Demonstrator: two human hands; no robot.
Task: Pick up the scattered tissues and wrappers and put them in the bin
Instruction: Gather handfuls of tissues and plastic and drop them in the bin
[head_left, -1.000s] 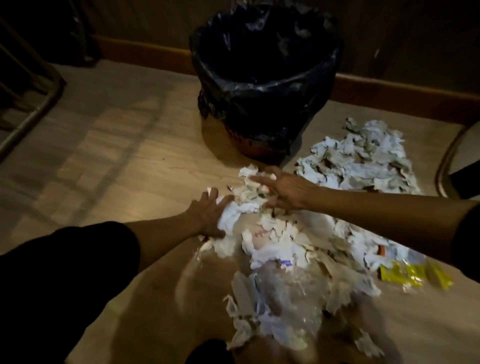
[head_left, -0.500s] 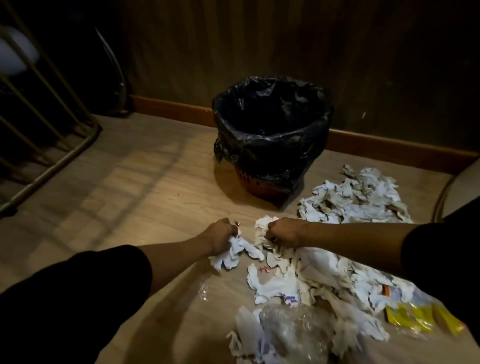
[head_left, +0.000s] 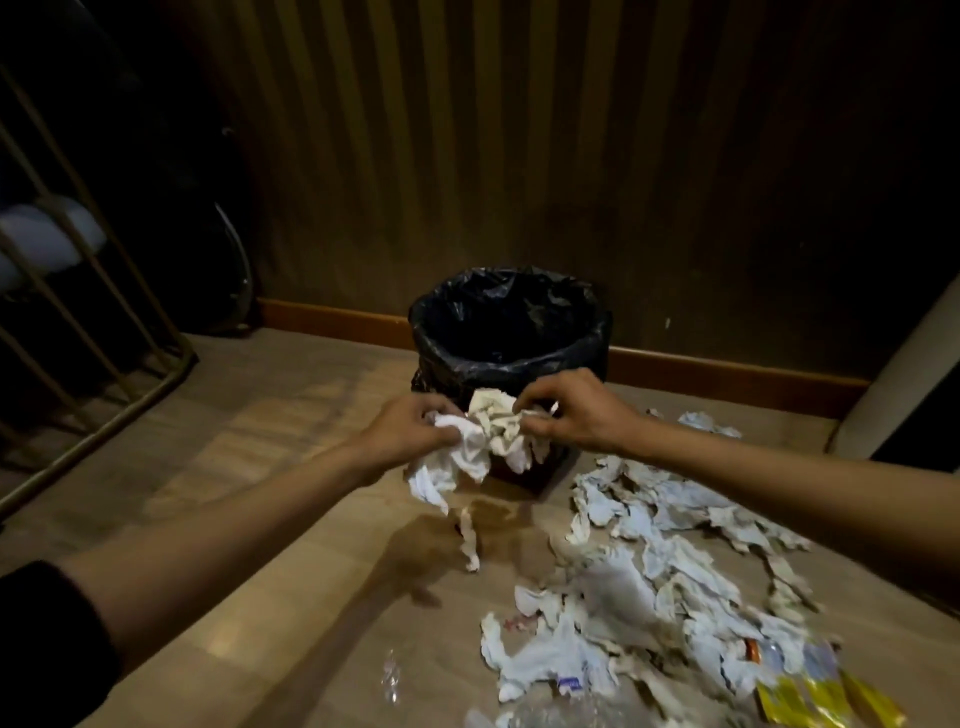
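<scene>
Head camera, the only view here, looks down past two bare forearms onto a wooden floor (head_left: 270, 441) in a dim room, with a panelled wall at the far side. Both hands are lifted off the floor and meet just in front of the bin (head_left: 509, 338), which stands at the far middle against the wall, lined with a black bag that folds over its rim. The left hand (head_left: 410, 431) is clenched around a white bunch of tissues (head_left: 467, 457), and the right hand (head_left: 566, 410) pinches the crumpled top of the same clump between fingers and thumb; held from two sides like that, the loose paper stays gathered instead of shedding bits. Even so, a long strip (head_left: 470, 540) dangles from the bunch towards the floor and looks likely to drop short unless it is carried well over the rim. The clump sits level with the near edge of the bin, not yet above the opening, so I would judge this the carry just ahead of the drop. Most of the work remains: a wide litter of tissues (head_left: 665, 561) lies over the near right floor, with yellow wrappers (head_left: 810, 701) at the near right corner and some clear plastic (head_left: 389, 680) near the bottom edge.
</scene>
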